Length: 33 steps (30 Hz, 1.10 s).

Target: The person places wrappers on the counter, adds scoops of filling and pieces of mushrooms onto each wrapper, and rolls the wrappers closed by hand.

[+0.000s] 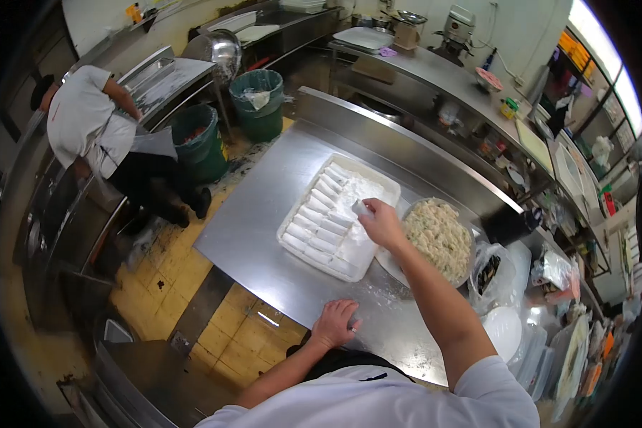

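My right hand [381,222] is over the right half of a white tray [308,265], its fingers closed on a small white floured piece [361,208]. Rows of white floured rolls [312,222] lie in the tray's left part, and loose white powder [358,187] covers much of the right part. Just right of my hand stands a large bowl [472,265] heaped with a pale, chunky mixture flecked with green [439,239]. My left hand [335,324] rests at the near edge of the steel table [264,178], fingers laid on the metal; a small dark spot shows by the fingers.
A person [96,121] bends over a counter at the left. Two green bins [198,146] stand beyond the table. Plastic bags [488,274] and a white lid-like disc [503,332] sit to the right. A long steel counter [442,68] runs along the back.
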Each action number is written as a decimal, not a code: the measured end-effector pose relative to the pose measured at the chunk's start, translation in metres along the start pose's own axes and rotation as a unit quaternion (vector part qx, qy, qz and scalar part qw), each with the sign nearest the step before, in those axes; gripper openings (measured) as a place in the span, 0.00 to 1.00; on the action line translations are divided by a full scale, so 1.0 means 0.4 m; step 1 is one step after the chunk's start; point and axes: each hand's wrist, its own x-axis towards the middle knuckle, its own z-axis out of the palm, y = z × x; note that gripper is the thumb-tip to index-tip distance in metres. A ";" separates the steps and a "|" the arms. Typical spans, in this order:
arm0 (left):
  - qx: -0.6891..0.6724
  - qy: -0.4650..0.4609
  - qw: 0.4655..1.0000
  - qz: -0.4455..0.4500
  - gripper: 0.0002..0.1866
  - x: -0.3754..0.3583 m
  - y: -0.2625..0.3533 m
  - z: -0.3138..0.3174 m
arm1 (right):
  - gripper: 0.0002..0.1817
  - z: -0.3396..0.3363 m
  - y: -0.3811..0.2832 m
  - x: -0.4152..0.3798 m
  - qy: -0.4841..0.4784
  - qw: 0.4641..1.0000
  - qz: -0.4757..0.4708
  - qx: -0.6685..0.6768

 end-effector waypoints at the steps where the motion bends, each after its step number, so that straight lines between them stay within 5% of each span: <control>1: -0.002 -0.001 1.000 -0.002 0.27 -0.001 -0.002 -0.002 | 0.25 0.024 0.004 0.040 -0.004 1.000 -0.004 -0.022; 7: -0.014 -0.004 1.000 -0.012 0.28 0.000 -0.004 -0.007 | 0.22 0.126 0.040 0.140 -0.143 0.981 -0.022 -0.132; 11: -0.019 0.007 1.000 -0.011 0.27 -0.001 -0.001 -0.013 | 0.20 0.107 0.014 0.127 -0.024 0.984 0.044 -0.172; 14: -0.027 0.008 1.000 -0.011 0.27 0.003 0.001 -0.014 | 0.20 0.102 0.057 0.124 -0.061 0.974 0.087 -0.198; 17: -0.027 -0.001 1.000 -0.012 0.27 0.005 0.000 -0.015 | 0.21 0.095 0.015 0.105 -0.149 0.954 0.251 0.070; 21: -0.025 0.000 1.000 -0.010 0.27 0.004 0.009 -0.022 | 0.22 0.099 0.033 0.071 -0.057 0.981 0.187 0.017; 23: -0.024 0.002 1.000 -0.006 0.27 0.009 0.007 -0.018 | 0.23 0.089 0.054 0.031 0.013 0.993 0.100 -0.065; 27: -0.014 -0.008 1.000 -0.008 0.27 -0.001 -0.001 0.000 | 0.22 0.008 0.056 -0.122 -0.015 0.989 0.093 0.117; 33: 0.007 -0.029 1.000 -0.009 0.26 0.004 0.007 -0.009 | 0.19 -0.089 0.202 -0.534 0.001 0.977 0.154 0.145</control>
